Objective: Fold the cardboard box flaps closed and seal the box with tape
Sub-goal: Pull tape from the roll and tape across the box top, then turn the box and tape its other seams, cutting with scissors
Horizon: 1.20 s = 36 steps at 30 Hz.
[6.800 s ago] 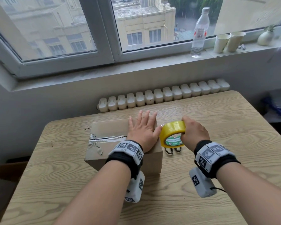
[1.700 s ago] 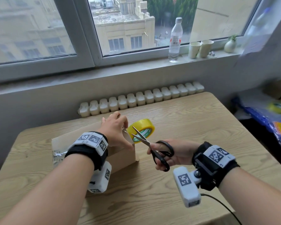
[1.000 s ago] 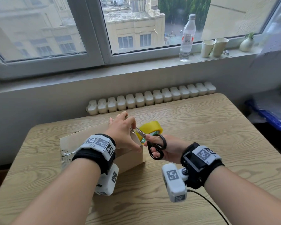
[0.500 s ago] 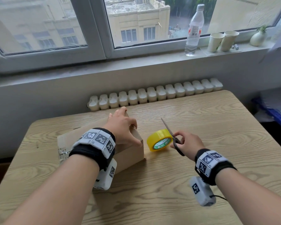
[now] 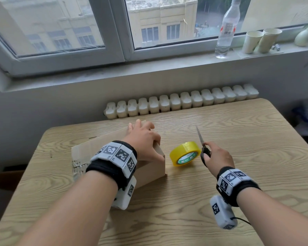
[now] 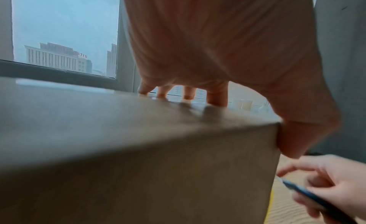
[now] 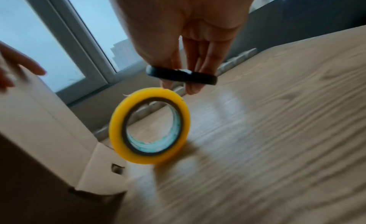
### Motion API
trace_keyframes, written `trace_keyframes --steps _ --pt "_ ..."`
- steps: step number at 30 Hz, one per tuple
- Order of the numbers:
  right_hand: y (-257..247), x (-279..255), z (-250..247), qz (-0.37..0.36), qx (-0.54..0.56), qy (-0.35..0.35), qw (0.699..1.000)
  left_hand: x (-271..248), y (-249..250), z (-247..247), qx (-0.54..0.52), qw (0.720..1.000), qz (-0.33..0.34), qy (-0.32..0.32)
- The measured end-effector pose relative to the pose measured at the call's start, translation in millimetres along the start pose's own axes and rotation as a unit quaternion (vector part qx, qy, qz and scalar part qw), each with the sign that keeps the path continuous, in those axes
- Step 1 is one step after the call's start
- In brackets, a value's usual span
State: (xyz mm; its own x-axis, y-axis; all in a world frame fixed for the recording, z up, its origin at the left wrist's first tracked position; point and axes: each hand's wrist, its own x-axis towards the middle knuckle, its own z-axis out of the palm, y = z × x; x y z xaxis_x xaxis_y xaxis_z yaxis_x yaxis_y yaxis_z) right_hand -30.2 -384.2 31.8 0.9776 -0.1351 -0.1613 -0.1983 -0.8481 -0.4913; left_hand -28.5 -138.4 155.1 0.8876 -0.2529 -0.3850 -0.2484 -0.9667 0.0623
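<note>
A brown cardboard box (image 5: 100, 150) lies closed on the wooden table (image 5: 238, 157). My left hand (image 5: 142, 141) rests on its right end. In the left wrist view, the fingertips (image 6: 215, 95) press on the box (image 6: 138, 149) top and the thumb lies against the corner. A yellow tape roll (image 5: 183, 148) stands on edge just right of the box. My right hand (image 5: 217, 155) grips black-handled scissors (image 5: 200, 137), blades pointing up and away, right of the roll. The right wrist view shows the scissors' handles (image 7: 178, 74) above the tape roll (image 7: 117, 125).
Old silvery tape (image 5: 76, 166) is stuck on the box's left end. A white radiator (image 5: 181, 102) runs behind the table. A water bottle (image 5: 226, 29), two paper cups (image 5: 261, 39) and a small vase (image 5: 304, 36) stand on the windowsill.
The scissors were at the tape by the box's right edge one second ago; my right hand has since drawn them away to the right. The roll now stands alone. My left hand stays put.
</note>
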Motion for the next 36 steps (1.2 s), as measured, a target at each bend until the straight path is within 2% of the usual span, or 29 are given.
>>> trace_keyframes --steps 3,7,11,15,18,22,25,28,30,32,34,36 --pt "13.7 -6.3 8.4 0.04 -0.07 -0.044 0.996 0.7 -4.4 3.9 -0.012 1.0 -0.008 -0.003" --pt "27.3 -15.0 35.0 0.058 -0.13 -0.102 0.985 0.3 -8.8 1.5 -0.027 0.999 -0.042 -0.018" --pt "26.8 -20.1 52.7 0.06 -0.136 -0.114 0.982 -0.9 -11.3 0.8 -0.027 0.997 -0.064 -0.035" --pt "16.5 -20.0 47.2 0.082 -0.156 -0.111 0.978 0.3 -12.6 -1.7 -0.023 0.997 -0.073 0.0" --pt "-1.2 -21.7 33.9 0.034 -0.144 -0.127 0.981 -1.3 -18.9 -2.1 -0.043 0.994 -0.099 0.025" --pt "-44.0 -27.9 20.1 -0.065 0.001 -0.096 0.993 -14.6 -36.4 -4.6 -0.12 0.984 -0.128 0.016" --pt "-83.4 -26.1 5.3 -0.067 0.172 -0.084 0.979 -30.2 -67.6 -8.3 -0.193 0.955 -0.218 0.05" --pt "-121.3 -25.3 -6.1 -0.031 0.29 -0.159 0.943 -47.5 -111.6 -1.1 -0.257 0.905 -0.331 0.07" --pt "-141.9 -25.9 -9.1 -0.039 0.279 -0.191 0.94 -63.0 -136.3 8.5 -0.296 0.871 -0.388 0.063" --pt "-157.4 -27.8 -9.4 -0.055 0.252 -0.206 0.944 -77.2 -152.7 18.1 -0.329 0.844 -0.417 0.069" --pt "-166.5 -28.7 -5.6 -0.056 0.238 -0.23 0.942 -88.8 -161.9 28.3 -0.379 0.818 -0.43 0.048" --pt "-170.7 -30.5 -1.1 -0.03 0.257 -0.251 0.933 -97.1 -163.8 38.0 -0.478 0.772 -0.419 0.011"
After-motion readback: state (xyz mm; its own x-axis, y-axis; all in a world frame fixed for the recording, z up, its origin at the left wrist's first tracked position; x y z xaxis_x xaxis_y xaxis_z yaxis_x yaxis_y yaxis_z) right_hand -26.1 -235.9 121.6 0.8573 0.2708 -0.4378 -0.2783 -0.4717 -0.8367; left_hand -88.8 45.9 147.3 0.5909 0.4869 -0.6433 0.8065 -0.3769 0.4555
